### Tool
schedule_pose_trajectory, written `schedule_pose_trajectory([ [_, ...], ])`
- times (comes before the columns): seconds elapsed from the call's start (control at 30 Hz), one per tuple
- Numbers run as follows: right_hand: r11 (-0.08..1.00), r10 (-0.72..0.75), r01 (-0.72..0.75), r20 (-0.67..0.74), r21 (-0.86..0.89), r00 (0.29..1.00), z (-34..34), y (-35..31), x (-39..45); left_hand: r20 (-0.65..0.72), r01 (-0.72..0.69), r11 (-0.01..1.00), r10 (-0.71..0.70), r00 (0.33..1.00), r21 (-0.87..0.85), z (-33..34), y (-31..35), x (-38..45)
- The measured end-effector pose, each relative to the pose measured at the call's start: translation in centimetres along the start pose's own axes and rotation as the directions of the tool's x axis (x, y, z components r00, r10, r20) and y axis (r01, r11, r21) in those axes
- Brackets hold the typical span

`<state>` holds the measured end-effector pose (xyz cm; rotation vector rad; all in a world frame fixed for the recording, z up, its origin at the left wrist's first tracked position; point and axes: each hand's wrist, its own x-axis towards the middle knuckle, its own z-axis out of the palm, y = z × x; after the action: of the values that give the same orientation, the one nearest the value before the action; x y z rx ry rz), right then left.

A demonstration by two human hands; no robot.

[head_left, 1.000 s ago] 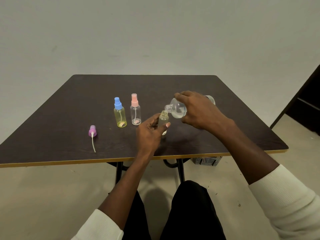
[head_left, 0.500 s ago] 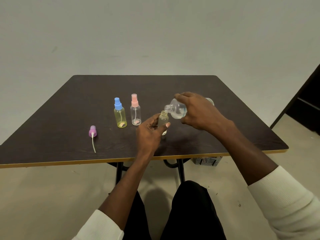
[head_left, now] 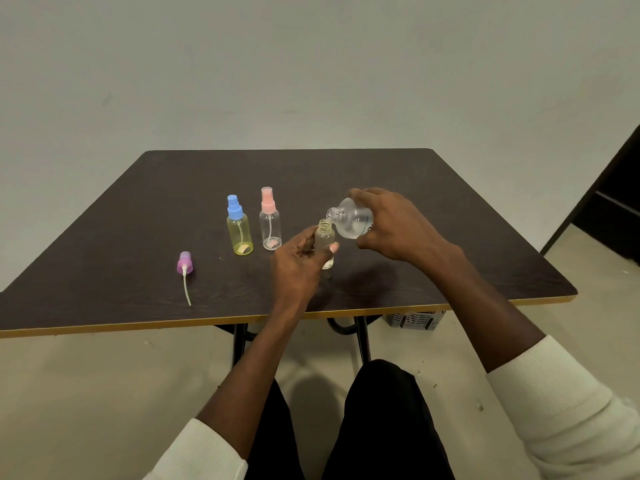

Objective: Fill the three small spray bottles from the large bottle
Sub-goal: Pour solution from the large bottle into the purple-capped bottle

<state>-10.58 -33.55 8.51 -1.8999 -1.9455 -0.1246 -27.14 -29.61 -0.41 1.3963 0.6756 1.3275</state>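
Observation:
My left hand (head_left: 298,263) grips an uncapped small clear bottle (head_left: 325,239) standing upright on the dark table (head_left: 450,271). My right hand (head_left: 391,225) holds the large clear bottle (head_left: 351,218) tilted to the left, its open mouth just above and to the right of the small bottle's neck. A yellow spray bottle with a blue cap (head_left: 239,226) and a clear spray bottle with a pink cap (head_left: 270,221) stand capped to the left. A purple spray top with its white tube (head_left: 184,268) lies on the table further left.
The table's yellow front edge (head_left: 138,325) runs close to my knees. A grey slotted basket (head_left: 414,320) sits on the floor under the right side of the table. A dark doorway or cabinet (head_left: 613,216) is at the far right.
The large bottle in my right hand has tipped back a little, its mouth lifting slightly from the small bottle's neck. My left hand keeps its hold.

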Motion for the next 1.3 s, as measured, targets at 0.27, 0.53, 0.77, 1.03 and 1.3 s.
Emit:
schedule_pose_trajectory([
  [0.27, 0.951, 0.118, -0.073, -0.131, 0.302, 0.984, -0.8, -0.8, 0.1, -0.047, 0.028, 0.999, -0.029, 0.998, -0.015, 0.1, 0.2, 0.0],
  [0.53, 0.714, 0.373, -0.169, -0.165, 0.679, 0.913, 0.3, -0.5, 0.7, -0.048, 0.037, 0.999, -0.038, 0.998, -0.003, 0.0, 0.2, -0.1],
  [0.77, 0.637, 0.466, -0.204, -0.160, 0.743, 0.870, 2.4, 0.2, 1.4, -0.062, 0.044, 0.998, -0.042, 0.997, 0.034, 0.0, 0.2, 0.0],
  [1.03, 0.622, 0.469, -0.214, -0.139, 0.753, 0.872, 3.8, 0.6, 1.5, -0.081, 0.044, 0.999, -0.041, 0.996, 0.031, 0.2, 0.1, 0.1],
  [1.3, 0.631, 0.443, -0.211, -0.122, 0.746, 0.888, 3.8, 0.7, 1.3, -0.054, 0.043, 0.999, -0.041, 0.998, 0.027, 0.1, 0.1, 0.2],
])
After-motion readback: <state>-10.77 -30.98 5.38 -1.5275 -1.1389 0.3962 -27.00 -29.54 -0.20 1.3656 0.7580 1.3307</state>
